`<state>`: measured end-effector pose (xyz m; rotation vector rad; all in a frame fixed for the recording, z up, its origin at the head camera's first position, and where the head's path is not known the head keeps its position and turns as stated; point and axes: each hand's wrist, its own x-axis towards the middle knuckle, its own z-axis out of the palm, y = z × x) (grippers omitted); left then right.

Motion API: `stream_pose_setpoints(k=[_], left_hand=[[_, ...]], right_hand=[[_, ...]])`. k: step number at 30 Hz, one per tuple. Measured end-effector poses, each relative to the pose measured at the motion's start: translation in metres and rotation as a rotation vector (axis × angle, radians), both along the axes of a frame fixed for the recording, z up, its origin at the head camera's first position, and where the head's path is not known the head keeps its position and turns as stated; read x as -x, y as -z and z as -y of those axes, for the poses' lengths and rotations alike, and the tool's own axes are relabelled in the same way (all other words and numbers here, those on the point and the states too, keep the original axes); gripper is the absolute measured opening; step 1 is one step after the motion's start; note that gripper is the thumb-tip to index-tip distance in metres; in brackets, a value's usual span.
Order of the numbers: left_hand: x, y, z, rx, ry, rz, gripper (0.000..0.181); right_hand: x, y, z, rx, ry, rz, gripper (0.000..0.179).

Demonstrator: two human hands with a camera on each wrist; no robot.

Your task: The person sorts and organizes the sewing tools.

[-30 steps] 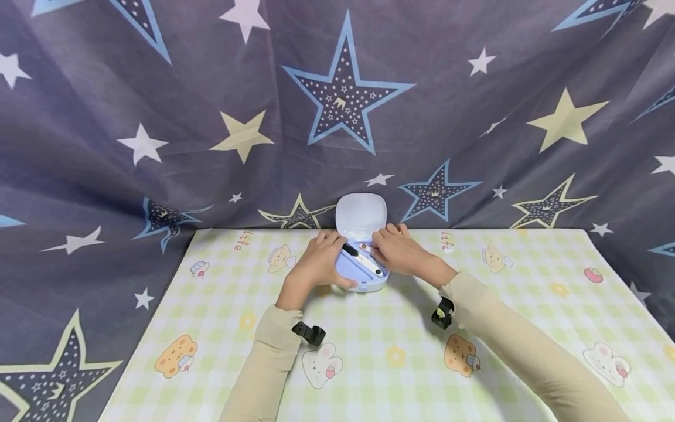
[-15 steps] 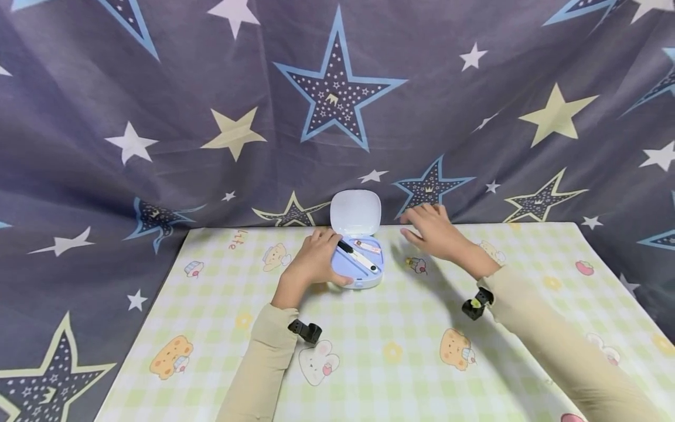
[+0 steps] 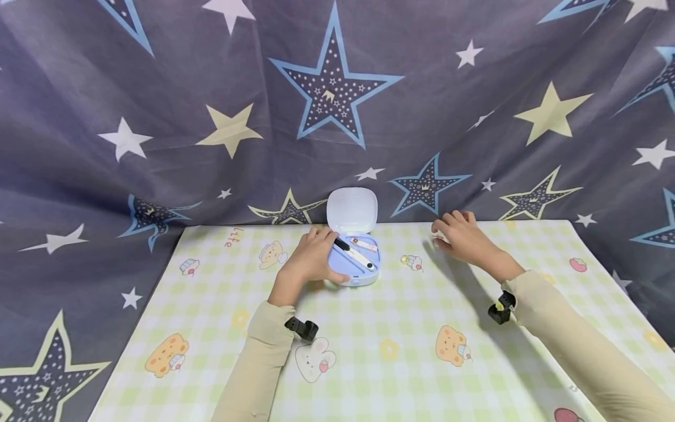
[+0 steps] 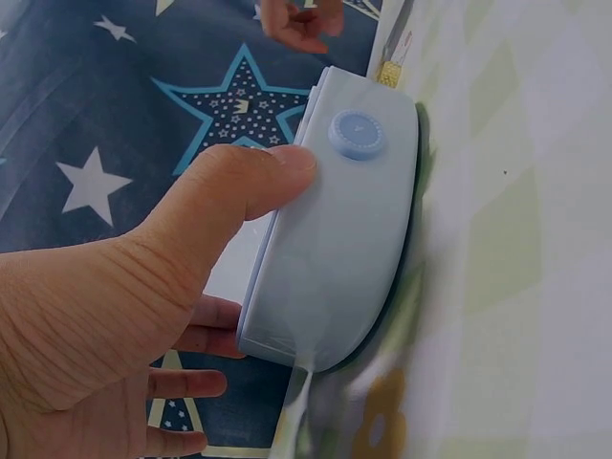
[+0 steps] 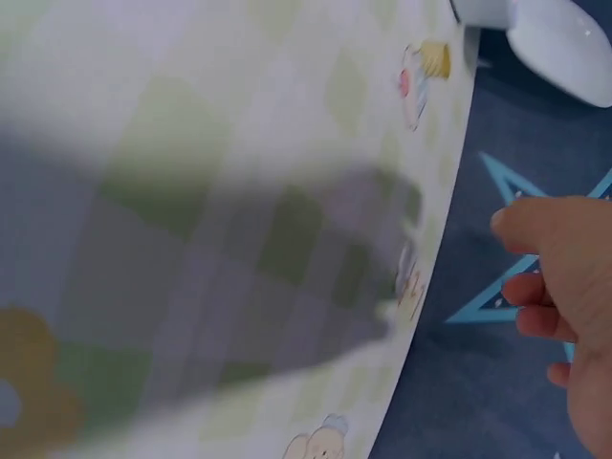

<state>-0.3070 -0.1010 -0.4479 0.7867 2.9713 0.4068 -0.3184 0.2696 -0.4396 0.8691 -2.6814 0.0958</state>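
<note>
A light blue case [image 3: 345, 271] stands on the table with its lid [image 3: 352, 210] raised behind it. My left hand [image 3: 311, 255] grips the case's left side. In the left wrist view the thumb presses its wall, near a round blue button [image 4: 357, 134]. Inside the case lies a slim black-and-white tool [image 3: 361, 258], set diagonally, its exact kind unclear. A small white-and-pink piece [image 3: 364, 244] sits behind it. My right hand [image 3: 464, 237] hovers by the table's back edge, right of the case, fingers loosely curled and nothing visible in them.
A small yellow dimpled cup, like a thimble [image 5: 436, 59], stands on the table right of the case. The tablecloth [image 3: 369, 375] is checked green and white with printed animals. A dark star-patterned curtain [image 3: 337, 88] hangs directly behind the table.
My right hand has left the right side of the case and moved to the right, uncovering the white-and-pink piece and the yellow cup. My left hand keeps its grip on the case.
</note>
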Motion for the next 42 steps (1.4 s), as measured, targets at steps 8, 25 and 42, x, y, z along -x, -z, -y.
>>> stream_pose_setpoints(k=[8, 25, 42], left_hand=[[0.000, 0.000, 0.001, 0.001, 0.000, -0.001, 0.109], [0.002, 0.002, 0.001, 0.004, 0.007, 0.003, 0.109], [0.002, 0.002, 0.001, -0.008, 0.004, 0.009, 0.109]], right_hand=[[0.006, 0.011, -0.013, -0.132, 0.026, 0.041, 0.028], [0.017, 0.023, -0.023, -0.100, 0.070, 0.123, 0.017], [0.019, 0.026, -0.020, -0.121, 0.095, 0.131, 0.020]])
